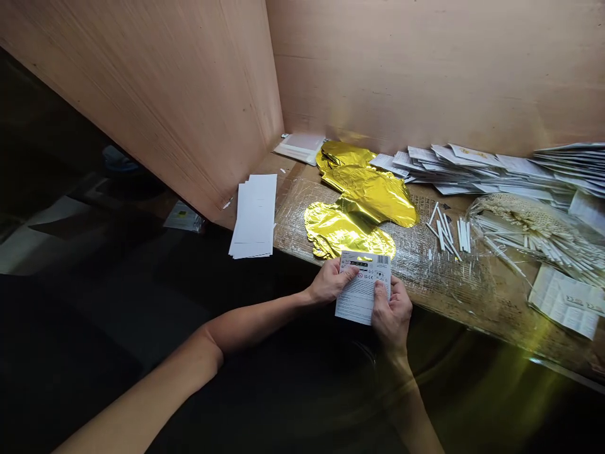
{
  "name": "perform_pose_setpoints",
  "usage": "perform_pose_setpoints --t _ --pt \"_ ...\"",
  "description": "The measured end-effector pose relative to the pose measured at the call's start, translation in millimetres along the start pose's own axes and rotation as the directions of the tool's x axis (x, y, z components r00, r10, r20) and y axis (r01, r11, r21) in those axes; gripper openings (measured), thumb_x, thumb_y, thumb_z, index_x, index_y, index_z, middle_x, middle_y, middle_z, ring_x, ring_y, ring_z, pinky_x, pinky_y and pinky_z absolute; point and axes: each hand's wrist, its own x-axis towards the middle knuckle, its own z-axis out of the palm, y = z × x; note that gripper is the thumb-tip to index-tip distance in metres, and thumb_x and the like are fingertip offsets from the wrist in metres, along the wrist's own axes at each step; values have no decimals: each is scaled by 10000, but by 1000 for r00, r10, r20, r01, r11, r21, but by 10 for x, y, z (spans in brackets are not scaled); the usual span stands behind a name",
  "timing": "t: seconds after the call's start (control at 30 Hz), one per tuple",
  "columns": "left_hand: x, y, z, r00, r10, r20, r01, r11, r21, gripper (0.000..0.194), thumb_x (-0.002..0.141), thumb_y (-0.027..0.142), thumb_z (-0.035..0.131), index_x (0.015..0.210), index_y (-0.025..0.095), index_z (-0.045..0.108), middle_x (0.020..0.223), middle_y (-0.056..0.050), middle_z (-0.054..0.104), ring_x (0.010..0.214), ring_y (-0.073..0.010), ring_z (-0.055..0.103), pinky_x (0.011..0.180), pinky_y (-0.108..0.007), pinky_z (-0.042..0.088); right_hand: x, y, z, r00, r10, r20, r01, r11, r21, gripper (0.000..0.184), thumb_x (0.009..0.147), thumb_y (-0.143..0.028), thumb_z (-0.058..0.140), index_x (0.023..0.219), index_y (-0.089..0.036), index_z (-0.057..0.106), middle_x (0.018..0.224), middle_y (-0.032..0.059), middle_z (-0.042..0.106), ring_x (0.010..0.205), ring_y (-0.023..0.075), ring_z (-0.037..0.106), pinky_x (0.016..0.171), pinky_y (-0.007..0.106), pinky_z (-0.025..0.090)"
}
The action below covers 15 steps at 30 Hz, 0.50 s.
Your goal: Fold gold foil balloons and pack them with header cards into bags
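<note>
Between my two hands is a white printed packaging card [357,299] with a hang hole, a barcode and small text on its face. My left hand [329,280] pinches its upper left side, thumb on the front. Around the right edge my right hand [392,309] is closed, its thumb also pressing the front. The fingers behind the card are hidden. Just beyond it, gold foil balloons [362,195] lie flat in an overlapping row on the table, the nearest one close to the card's top edge.
White cards [255,214] overlap at the table's left edge. Folded printed sheets [472,167] lie in rows along the back wall. Loose white sticks [442,230] and a clear bag of white straws [534,227] are at the right, near a printed sheet [567,299]. Wooden panels [425,69] enclose the table.
</note>
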Motion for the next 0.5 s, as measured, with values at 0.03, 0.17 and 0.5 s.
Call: perform_pose_setpoints --t 0.03,0.17,0.5 --pt "14 30 -9 1000 -17 2 17 1000 -16 631 689 591 945 1030 93 760 964 -115 792 805 -185 731 807 -327 599 15 -17 -8 1000 -1 27 0 1000 23 470 944 -595 708 1191 -201 649 1003 103 782 807 261 736 713 375 607" --pt "179 228 -21 993 -87 -81 78 990 -114 605 590 476 1019 987 98 764 872 -92 784 729 -177 715 737 -333 597 60 -26 -62 987 25 161 -51 986 159 566 888 -585 800 1277 -238 579 951 78 800 711 238 740 624 337 589" --pt "313 60 223 997 -59 -52 46 973 -228 544 613 422 1006 990 95 789 969 -118 807 822 -208 743 843 -372 596 -270 339 38 961 268 71 -273 866 419 465 803 -563 886 762 -192 609 529 -37 605 345 111 517 317 214 402"
